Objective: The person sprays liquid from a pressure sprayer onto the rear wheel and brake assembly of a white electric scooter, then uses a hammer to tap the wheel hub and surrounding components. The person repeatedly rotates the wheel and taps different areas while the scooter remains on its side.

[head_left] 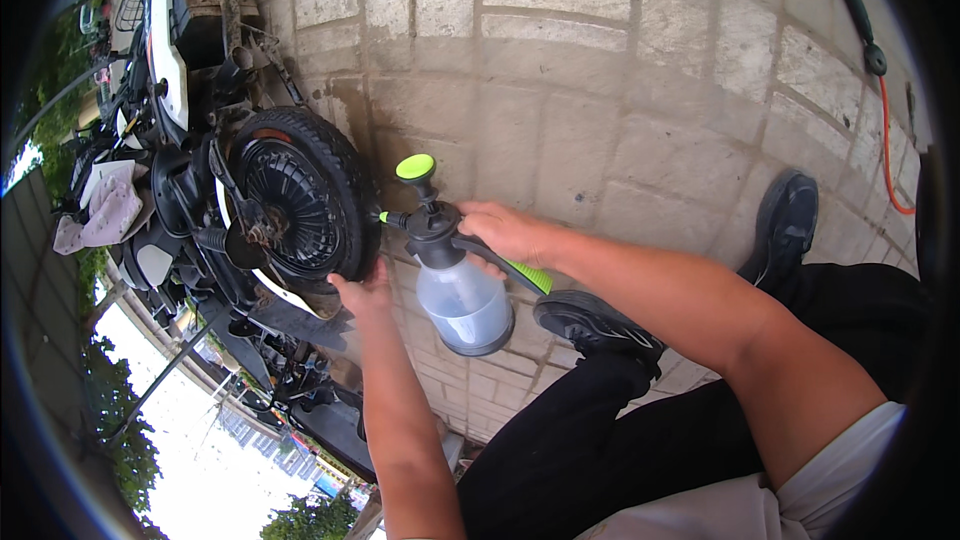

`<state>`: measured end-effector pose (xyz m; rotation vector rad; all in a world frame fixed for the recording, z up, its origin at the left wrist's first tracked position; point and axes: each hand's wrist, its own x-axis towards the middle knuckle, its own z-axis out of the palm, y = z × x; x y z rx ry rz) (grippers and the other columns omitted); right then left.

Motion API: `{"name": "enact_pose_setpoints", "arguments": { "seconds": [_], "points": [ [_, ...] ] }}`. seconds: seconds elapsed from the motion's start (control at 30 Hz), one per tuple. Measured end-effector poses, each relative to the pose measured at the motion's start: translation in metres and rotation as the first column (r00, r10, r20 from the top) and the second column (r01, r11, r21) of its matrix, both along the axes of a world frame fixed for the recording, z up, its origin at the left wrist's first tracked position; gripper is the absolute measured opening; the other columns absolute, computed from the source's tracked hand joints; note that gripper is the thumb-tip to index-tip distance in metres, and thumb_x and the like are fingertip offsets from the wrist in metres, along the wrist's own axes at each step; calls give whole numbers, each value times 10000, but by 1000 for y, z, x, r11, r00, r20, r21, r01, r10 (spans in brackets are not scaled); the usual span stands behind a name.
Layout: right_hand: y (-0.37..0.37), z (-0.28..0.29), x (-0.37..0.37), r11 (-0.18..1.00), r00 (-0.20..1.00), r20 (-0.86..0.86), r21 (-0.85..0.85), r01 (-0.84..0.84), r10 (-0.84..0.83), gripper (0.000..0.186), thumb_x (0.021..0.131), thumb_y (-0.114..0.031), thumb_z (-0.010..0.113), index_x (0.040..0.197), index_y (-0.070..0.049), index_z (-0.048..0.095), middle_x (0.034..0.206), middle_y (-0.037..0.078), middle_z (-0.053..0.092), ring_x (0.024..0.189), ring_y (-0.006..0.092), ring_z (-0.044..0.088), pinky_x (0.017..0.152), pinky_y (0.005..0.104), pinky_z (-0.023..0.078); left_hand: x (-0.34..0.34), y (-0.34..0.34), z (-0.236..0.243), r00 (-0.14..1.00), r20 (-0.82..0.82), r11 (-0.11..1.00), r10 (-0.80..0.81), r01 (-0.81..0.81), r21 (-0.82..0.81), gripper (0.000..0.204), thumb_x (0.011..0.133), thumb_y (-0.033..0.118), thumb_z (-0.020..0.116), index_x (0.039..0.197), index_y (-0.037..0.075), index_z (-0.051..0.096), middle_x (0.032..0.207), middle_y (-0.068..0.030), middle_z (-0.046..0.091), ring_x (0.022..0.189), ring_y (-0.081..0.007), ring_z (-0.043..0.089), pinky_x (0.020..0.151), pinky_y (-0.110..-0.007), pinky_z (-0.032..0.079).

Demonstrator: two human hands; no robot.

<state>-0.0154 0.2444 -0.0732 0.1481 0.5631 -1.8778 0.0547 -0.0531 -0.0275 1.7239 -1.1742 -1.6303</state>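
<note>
My right hand (505,232) is wrapped round the black and green handle of a pump spray bottle (463,302). The bottle has a clear body partly filled with liquid, a black head and a bright green pump knob (416,167). Its nozzle (393,219) points left at the black tyre (345,175) of a scooter wheel, very close to the tread. On the tyre's near edge, my left hand (364,290) grips the rubber, thumb on the side and fingers partly hidden round the tread. Whether spray is coming out cannot be seen.
The scooter (170,70), with white trim, stands at the left, and more parked scooters (300,380) lie behind it. A red hose (888,140) with a black fitting lies on the paving at the far right. My black shoes (600,325) are close to the bottle.
</note>
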Motion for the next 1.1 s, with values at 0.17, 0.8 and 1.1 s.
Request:
{"name": "enact_pose_setpoints", "arguments": {
  "seconds": [0.17,0.8,1.1],
  "points": [
    [-3,-1,2,1000,1000,28,16,1,-2,195,884,-181,386,901,-23,500,635,72,506,456,159,490,371,310,395,-17,16,-9,981,-96,985,168,-162,62,750,933,648,248,1331,50,463,1300,-139,513,1168,-355,502,988,-525,436],
    [-3,0,1,1000,999,37,25,17,-18,206,888,-182,387,938,-16,497,608,70,502,439,154,481,361,308,384,-39,14,-25,945,-197,964,261,-248,91,856,865,752,162,1374,124,443,1364,-115,487,1215,-365,481,956,-552,433],
    [-5,-3,0,999,997,73,39,7,-10,209,883,-185,385,927,-11,491,596,75,498,425,154,472,359,314,384,-33,21,-7,931,-220,954,290,-265,136,910,841,782,171,1350,86,463,1318,-149,516,1176,-376,507,952,-535,455]
  ]
}}
